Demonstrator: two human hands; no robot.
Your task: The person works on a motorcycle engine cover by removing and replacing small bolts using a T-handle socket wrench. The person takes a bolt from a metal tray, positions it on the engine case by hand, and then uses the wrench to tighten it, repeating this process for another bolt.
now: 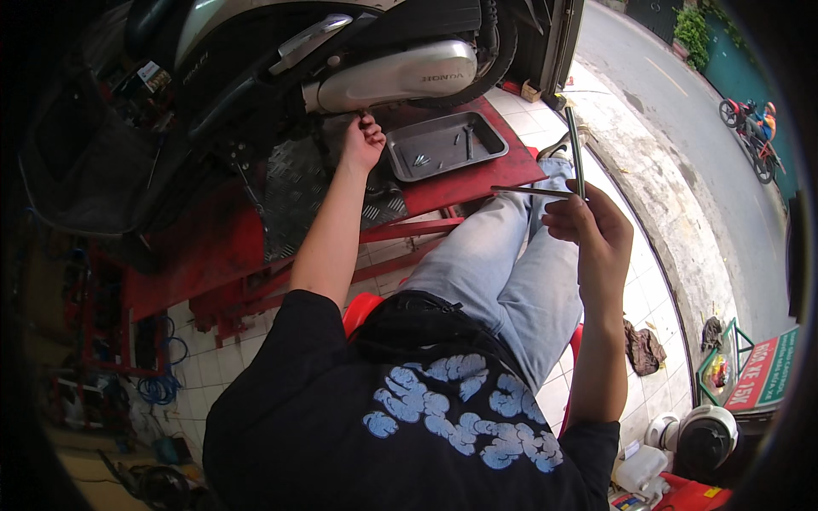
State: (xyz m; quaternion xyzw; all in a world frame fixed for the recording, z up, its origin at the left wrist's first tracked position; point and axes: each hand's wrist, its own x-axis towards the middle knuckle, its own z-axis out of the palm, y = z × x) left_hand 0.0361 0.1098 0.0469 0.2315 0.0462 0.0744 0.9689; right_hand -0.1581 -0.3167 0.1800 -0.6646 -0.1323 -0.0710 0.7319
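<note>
My left hand (366,143) reaches up to the lower edge of the scooter's silver side cover (392,78), its fingers curled. What they grip, if anything, is hidden. On the right, my right hand (596,220) is raised above my knee and holds a dark metal wrench (576,153) with two thin arms roughly at right angles. One arm points up and away, the other to the left. Between the hands lies a grey metal tray (407,170) with several small bolts (421,159) and a longer slim metal piece (469,143) in it.
The scooter stands on a red lift platform (434,198) with a patterned metal plate (294,187). My legs in jeans (477,251) are close to the platform. A brown rag (645,347) lies on the tiles at right. Beyond the doorway, a person rides a motorbike (754,140).
</note>
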